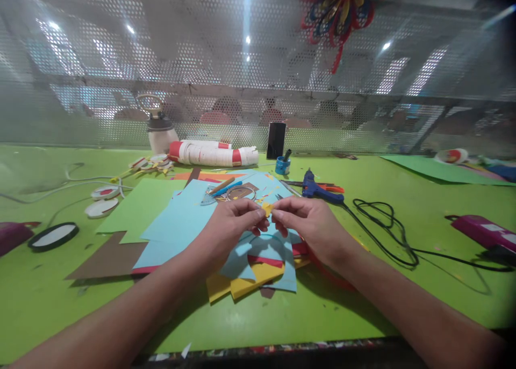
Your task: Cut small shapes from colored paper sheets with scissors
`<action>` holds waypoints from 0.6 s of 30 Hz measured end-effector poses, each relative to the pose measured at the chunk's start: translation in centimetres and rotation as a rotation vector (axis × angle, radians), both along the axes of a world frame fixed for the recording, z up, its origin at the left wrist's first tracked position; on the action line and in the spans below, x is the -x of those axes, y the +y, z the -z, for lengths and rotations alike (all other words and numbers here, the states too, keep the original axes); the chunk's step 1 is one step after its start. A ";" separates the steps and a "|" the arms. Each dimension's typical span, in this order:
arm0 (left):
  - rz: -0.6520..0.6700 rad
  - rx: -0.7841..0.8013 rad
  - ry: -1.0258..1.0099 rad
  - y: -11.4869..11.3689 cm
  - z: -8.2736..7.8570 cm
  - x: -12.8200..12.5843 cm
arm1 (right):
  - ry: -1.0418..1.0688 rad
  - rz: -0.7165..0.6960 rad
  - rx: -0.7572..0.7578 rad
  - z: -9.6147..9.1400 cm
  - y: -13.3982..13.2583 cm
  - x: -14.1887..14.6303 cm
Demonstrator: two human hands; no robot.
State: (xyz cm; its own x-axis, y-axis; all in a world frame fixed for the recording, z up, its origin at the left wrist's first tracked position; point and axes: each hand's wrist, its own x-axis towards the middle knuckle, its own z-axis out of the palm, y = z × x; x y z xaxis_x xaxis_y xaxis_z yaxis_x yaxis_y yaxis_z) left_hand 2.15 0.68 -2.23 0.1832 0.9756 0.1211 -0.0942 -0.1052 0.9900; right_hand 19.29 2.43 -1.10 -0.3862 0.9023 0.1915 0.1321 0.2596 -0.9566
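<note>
My left hand [236, 221] and my right hand [308, 221] meet over the middle of the green table [363, 299]. Both pinch a small yellow paper piece [267, 208] between thumb and fingertips. Under the hands lies a pile of coloured paper sheets [181, 218]: light blue on top, with yellow, red and brown edges sticking out. A pencil, a blue pen and a round ring [241, 193] rest on the blue sheet just beyond my fingers.
A blue glue gun [318, 190] with a black cord [387, 234] lies to the right. Stacked paper cups [213, 154], a white bottle [160, 130], a black phone [276, 140] and a small blue pot [282, 166] stand by the perforated screen. Pink cases sit at both table ends.
</note>
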 end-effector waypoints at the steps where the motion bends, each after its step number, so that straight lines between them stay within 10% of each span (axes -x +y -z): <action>1: -0.004 -0.008 0.001 0.0 0.0 0.0 | -0.001 0.001 0.000 0.0 0.0 0.0; 18: -0.114 -0.098 0.154 0.0 -0.1 -0.2 | 0.032 0.013 0.016 0.3 0.2 0.0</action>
State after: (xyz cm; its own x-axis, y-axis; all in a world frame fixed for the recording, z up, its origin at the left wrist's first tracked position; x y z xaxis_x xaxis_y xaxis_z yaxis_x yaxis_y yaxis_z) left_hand 2.36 0.69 -2.12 0.0965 0.9760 0.1954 0.0752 -0.2029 0.9763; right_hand 19.26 2.62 -1.40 -0.3685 0.9102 0.1892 0.1044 0.2427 -0.9645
